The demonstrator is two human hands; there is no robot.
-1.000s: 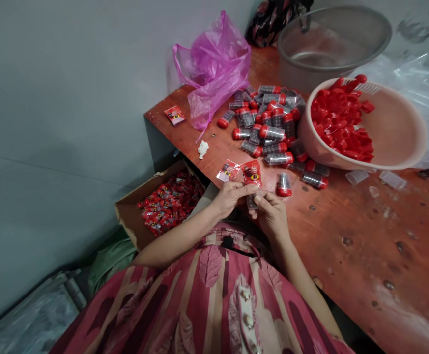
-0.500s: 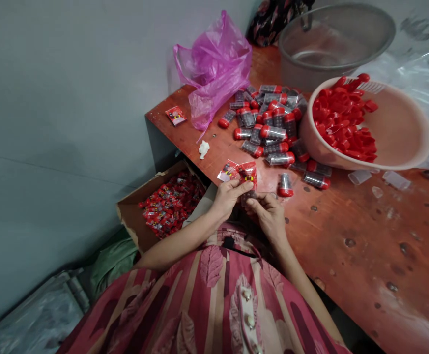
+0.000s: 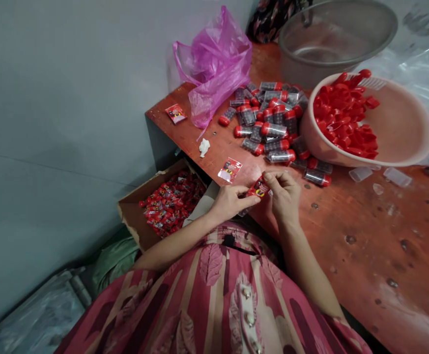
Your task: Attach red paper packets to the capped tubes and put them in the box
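Note:
Between my hands is a small red printed packet (image 3: 259, 188), near the table's front edge. My left hand (image 3: 231, 200) pinches its lower left side, with a bit of clear plastic below the fingers. The fingers of my right hand (image 3: 282, 189) are closed on the packet's upper right part. A flat red printed packet (image 3: 230, 170) lies just beyond my left hand, and another packet (image 3: 176, 114) is near the left corner. Behind my hands is a pile of clear tubes with red caps (image 3: 275, 130), dark beads inside.
A pink bowl (image 3: 402, 130) of red plastic parts stands at the right, before a grey metal basin (image 3: 332, 61). A purple bag (image 3: 217, 59) and white scrap (image 3: 204, 147) are farther left. Below the edge sits a cardboard box (image 3: 131, 216) of filled packets.
The lone capped tube beside my right hand is gone from its spot. My right hand has risen to the packet's upper side, and the packet has shifted right and down, off the flat one.

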